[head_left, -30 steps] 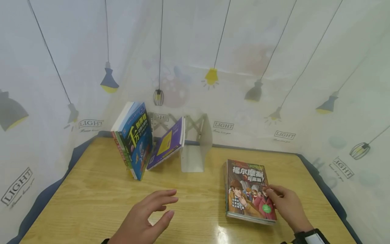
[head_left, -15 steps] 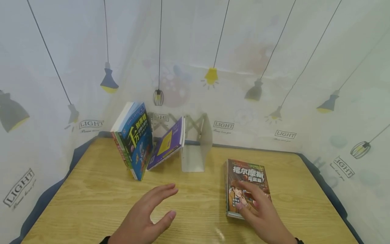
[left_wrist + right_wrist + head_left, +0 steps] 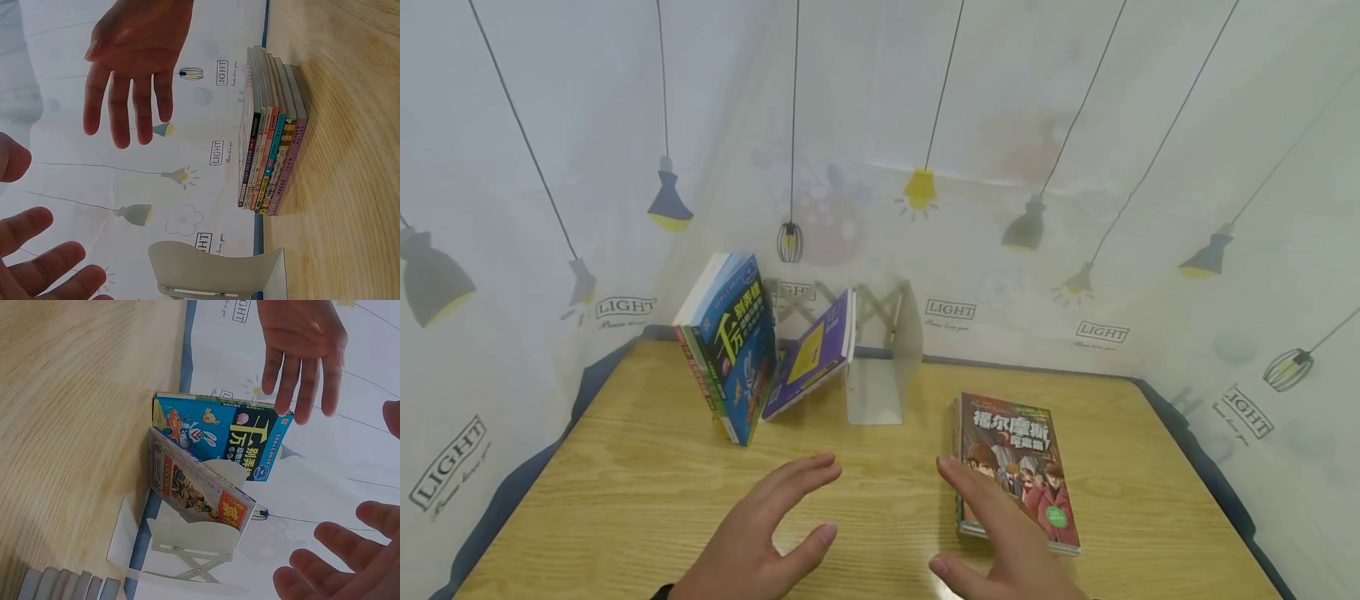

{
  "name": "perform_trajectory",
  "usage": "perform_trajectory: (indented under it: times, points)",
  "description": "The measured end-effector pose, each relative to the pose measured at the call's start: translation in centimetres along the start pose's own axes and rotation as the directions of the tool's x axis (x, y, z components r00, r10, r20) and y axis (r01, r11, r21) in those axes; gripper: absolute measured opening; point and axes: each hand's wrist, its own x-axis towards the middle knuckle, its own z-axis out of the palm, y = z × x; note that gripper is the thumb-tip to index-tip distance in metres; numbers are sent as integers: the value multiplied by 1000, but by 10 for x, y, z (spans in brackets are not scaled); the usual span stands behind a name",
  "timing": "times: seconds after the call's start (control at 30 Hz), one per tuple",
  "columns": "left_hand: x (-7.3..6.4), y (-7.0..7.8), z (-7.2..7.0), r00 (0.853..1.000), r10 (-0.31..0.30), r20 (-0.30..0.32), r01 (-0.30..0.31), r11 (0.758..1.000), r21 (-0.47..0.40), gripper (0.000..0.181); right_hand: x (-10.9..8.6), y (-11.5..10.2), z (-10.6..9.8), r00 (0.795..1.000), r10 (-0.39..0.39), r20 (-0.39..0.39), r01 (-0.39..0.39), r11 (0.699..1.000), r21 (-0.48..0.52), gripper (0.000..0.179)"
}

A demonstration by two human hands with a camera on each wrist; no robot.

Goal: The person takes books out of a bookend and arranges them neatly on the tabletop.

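My left hand (image 3: 760, 533) hovers over the near side of the table, fingers straight and slightly spread, holding nothing. Facing it, my right hand (image 3: 1007, 533) is held above the near left corner of a stack of books (image 3: 1015, 458), also holding nothing; in the head view it covers part of the top cover. The left wrist view shows the colourful spines of the stack (image 3: 269, 156). At the back stands an extendable metal bookend (image 3: 880, 392). A purple book (image 3: 812, 354) leans in it, beside a blue book (image 3: 737, 350) standing with others at its left.
The wooden table (image 3: 625, 517) runs back to a dark blue edge strip. Behind it hangs a pale curtain (image 3: 865, 125) printed with lamps and lettering. The bookend's right plate (image 3: 910, 329) stands upright, left of the stack.
My right hand has left the right edge of the book stack and moved leftward across it, its fingers straightening. My left hand and the standing books have hardly moved.
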Motion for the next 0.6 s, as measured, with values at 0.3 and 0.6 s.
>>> perform_trajectory:
  times: [0.3,0.6]
  points:
    - [3,0,2,1000,2,-1,-2,1000,3,48,-2,-3,2,999,29,21,-30,999,36,83]
    - [36,-20,7,985,149,-82,-140,984,108,48,-3,0,5,1000,16,-10,-16,999,32,81]
